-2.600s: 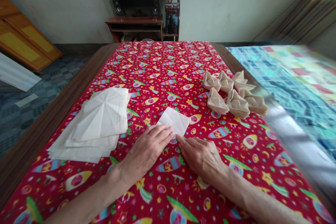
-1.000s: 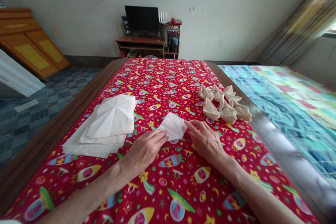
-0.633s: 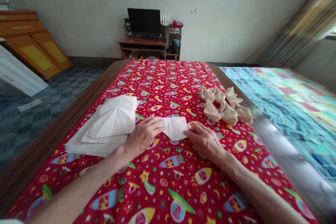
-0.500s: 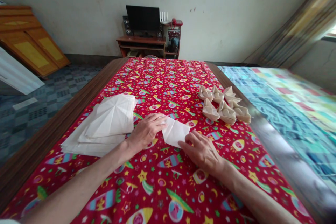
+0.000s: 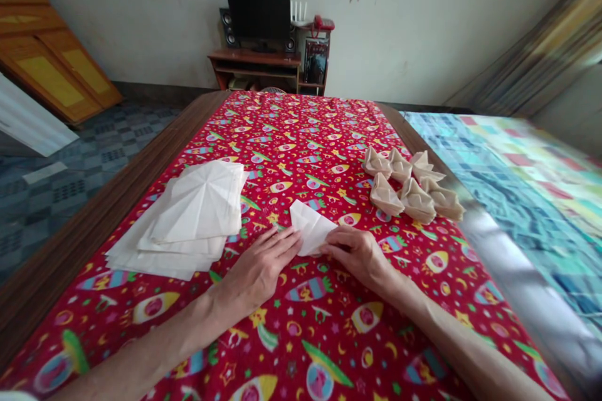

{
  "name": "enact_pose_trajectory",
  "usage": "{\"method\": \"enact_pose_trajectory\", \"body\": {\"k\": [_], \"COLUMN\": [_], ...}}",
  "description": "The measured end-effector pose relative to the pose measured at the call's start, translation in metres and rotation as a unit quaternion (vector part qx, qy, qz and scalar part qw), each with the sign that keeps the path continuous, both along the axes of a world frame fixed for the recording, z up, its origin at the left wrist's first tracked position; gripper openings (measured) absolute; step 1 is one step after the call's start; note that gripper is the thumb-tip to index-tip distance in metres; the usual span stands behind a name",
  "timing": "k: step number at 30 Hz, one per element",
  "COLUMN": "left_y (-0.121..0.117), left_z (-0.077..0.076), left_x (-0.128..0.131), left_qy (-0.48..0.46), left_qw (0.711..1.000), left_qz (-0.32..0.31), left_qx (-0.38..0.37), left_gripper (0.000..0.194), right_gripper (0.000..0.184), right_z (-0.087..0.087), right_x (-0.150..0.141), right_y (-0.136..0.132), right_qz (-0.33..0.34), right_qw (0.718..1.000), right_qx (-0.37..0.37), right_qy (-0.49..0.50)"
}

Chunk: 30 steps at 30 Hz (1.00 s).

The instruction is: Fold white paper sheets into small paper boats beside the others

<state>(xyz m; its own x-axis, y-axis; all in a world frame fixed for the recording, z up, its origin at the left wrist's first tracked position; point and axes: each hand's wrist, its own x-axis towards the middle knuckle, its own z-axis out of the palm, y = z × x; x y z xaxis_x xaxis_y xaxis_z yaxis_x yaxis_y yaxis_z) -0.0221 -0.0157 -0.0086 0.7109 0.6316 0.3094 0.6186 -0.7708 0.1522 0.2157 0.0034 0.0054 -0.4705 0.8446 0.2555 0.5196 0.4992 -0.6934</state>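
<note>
A small folded sheet of white paper (image 5: 310, 229) lies on the red patterned cloth between my hands. My left hand (image 5: 270, 258) is flat, its fingers stretched out, with the fingertips touching the paper's left edge. At the paper's lower right corner, my right hand (image 5: 353, 249) pinches the edge between thumb and curled fingers. Left of my hands rests a stack of creased white paper sheets (image 5: 202, 203). Several folded beige paper pieces (image 5: 416, 200) sit together in two rows to the right.
The red cloth (image 5: 301, 338) covers a wooden table whose brown edge (image 5: 155, 163) shows on the left. A bed with a blue patchwork cover (image 5: 498, 194) is beside it on the right. Beyond the far end stands a desk (image 5: 254, 61) with a monitor (image 5: 258, 17).
The paper went from a squarish shape to a more triangular one. My left hand slid down along its left side and flattened. My right hand now pinches its lower right. The view tilted slightly.
</note>
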Motion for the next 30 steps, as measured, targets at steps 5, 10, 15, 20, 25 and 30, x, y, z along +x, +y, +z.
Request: {"method": "enact_pose_trajectory", "body": {"k": [5, 10, 15, 20, 25, 30], "left_y": [-0.001, -0.002, -0.002, -0.005, -0.007, -0.008], "left_z": [0.000, 0.000, -0.002, 0.002, 0.006, 0.006], "left_x": [0.001, 0.001, 0.001, 0.004, 0.004, 0.005], "left_qy": [-0.011, -0.039, -0.053, -0.037, -0.016, 0.003], "left_qw": [1.000, 0.999, 0.998, 0.999, 0.999, 1.000], "left_qz": [0.002, -0.001, 0.002, 0.016, 0.012, 0.008], "left_qx": [0.000, -0.010, -0.022, -0.032, -0.029, -0.021], "left_gripper": [0.051, 0.051, 0.052, 0.059, 0.052, 0.049], "right_gripper": [0.024, 0.021, 0.019, 0.019, 0.021, 0.021], "right_z": [-0.003, -0.003, -0.001, 0.000, 0.002, 0.003], "right_x": [-0.005, -0.009, -0.011, -0.012, -0.013, -0.014], "right_y": [0.008, 0.012, 0.013, 0.013, 0.013, 0.013], "right_qz": [-0.096, -0.114, -0.103, -0.099, -0.097, -0.096], "right_qw": [0.994, 0.988, 0.986, 0.980, 0.979, 0.976], "right_qx": [0.016, 0.041, 0.053, 0.069, 0.070, 0.076], "right_qy": [-0.059, -0.100, -0.124, -0.155, -0.167, -0.182]}}
